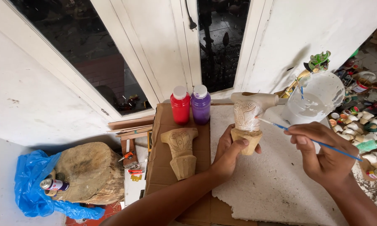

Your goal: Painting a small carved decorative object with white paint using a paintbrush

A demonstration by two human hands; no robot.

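**White paint on a carved wooden piece**

The left hand (230, 152) grips a carved wooden piece (249, 115) by its narrow lower end, holding it upright above a white foam sheet (272, 184). The fingers wrap around the back of that base and the thumb presses across its front, so the hand is clamped on the wood; the wide carved top stands clear above the fingers. The upper part of the piece looks whitish, the base bare wood.

The right hand (322, 152) pinches a thin blue paintbrush (310, 140) between thumb and fingers, closed on the handle. The bristle end points left and meets the right side of the carved piece, just above the left-hand fingers.

A second carved wooden piece (181, 150), unpainted, stands on brown cardboard (163, 121) to the left of the hand, apart from it. Behind it stand a red bottle (180, 104) and a purple bottle (200, 104), side by side. A plastic tub of white paint (318, 98) sits behind the right hand. A tree stump (90, 171) with a spray can (53, 184) beside it lies at the far left.
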